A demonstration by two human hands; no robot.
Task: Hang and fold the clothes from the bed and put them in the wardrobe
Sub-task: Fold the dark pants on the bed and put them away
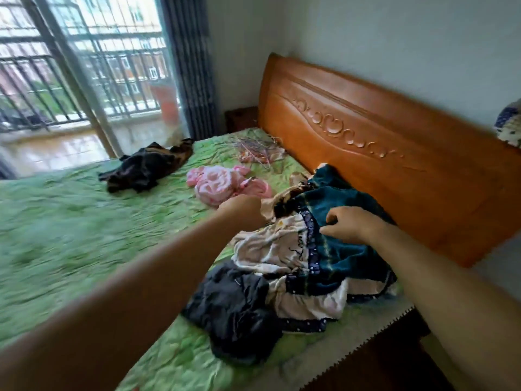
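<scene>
On the green bed [70,227], close against the wooden headboard [394,148], a heap of clothes: teal garment [346,258] on top, white garment [270,246] just beside and partly under it, dark grey garment [234,306] at the near end. Right hand [349,224] down on the teal garment, grip narrow, thumb and curled fingers pinching the cloth. Left hand [242,210] reached out over the far edge of the heap, knuckles toward the camera, fingers tucked out of sight (grip impossible to tell, holding or not). Further off on the bed, apart from the heap: pink garment [222,184], then black-and-brown garment [146,167] toward the far side. Tangle of wire hangers [253,148] by the headboard's far end. Beyond the bed, striped curtain [191,66] and barred balcony door [84,80]. Heavy blur across the left side.
</scene>
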